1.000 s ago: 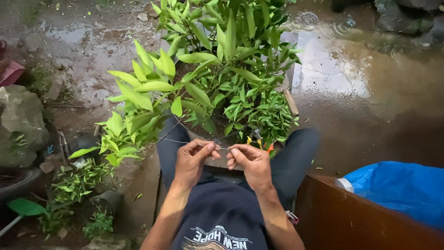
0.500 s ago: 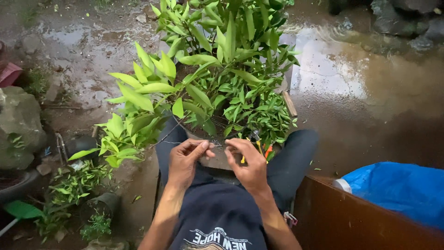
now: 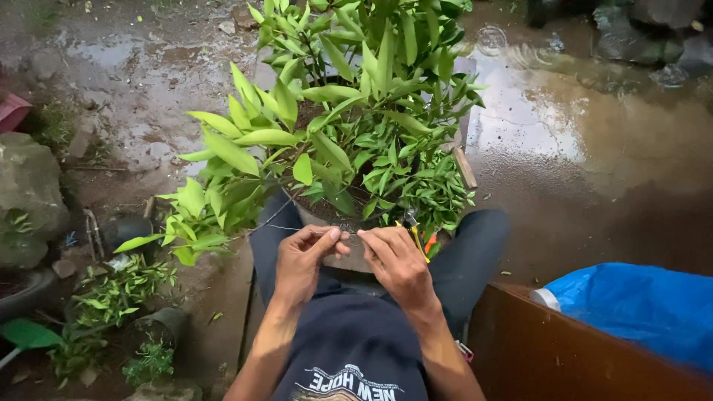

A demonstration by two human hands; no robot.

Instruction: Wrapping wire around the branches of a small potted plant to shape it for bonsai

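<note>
My left hand point(image 3: 304, 260) and my right hand point(image 3: 397, 263) meet in front of my chest, both pinching a thin grey wire point(image 3: 271, 220) that runs up left into a leafy potted plant point(image 3: 349, 119). The pot point(image 3: 349, 256) sits between my knees, its rim just beyond my fingers. A tool with yellow and orange handles point(image 3: 420, 238) lies beside my right hand, partly hidden under the leaves.
Wet muddy ground with a puddle point(image 3: 564, 126) stretches ahead and right. A blue tarp point(image 3: 639, 304) lies on a brown wooden surface point(image 3: 549, 349) at lower right. Small potted plants point(image 3: 111, 289), a rock point(image 3: 26, 193) and a green object point(image 3: 26, 334) are at left.
My hands have stayed close together at the pot's rim, fingers shifting slightly along the wire. The plant has not visibly moved.
</note>
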